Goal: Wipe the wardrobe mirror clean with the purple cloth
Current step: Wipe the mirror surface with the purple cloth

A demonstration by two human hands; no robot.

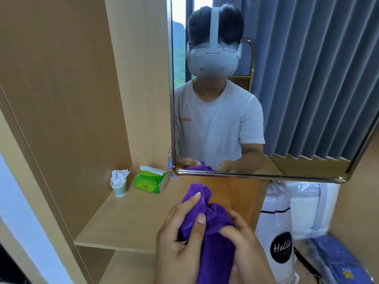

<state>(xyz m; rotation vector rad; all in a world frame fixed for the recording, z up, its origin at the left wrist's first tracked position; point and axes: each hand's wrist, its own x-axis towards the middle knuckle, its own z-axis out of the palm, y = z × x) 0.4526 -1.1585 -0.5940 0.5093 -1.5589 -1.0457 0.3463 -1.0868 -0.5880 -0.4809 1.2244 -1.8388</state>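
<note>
Head view: left hand and right hand both grip the bunched purple cloth, fingers curled round it, below the mirror; cloth apart from glass.

A single head-worn wide-angle view looks forward and down, close in front of the gold-framed rectangular wardrobe mirror; the light wooden shelf sits just below, and edges bend with lens distortion.

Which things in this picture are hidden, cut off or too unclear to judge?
Head view only:
- Purple cloth: lower end cut off by the bottom edge; middle covered by the left hand and right hand.
- Mirror: top and right side out of frame; dirt cannot be seen.
- Green tissue pack: label too small.
</note>
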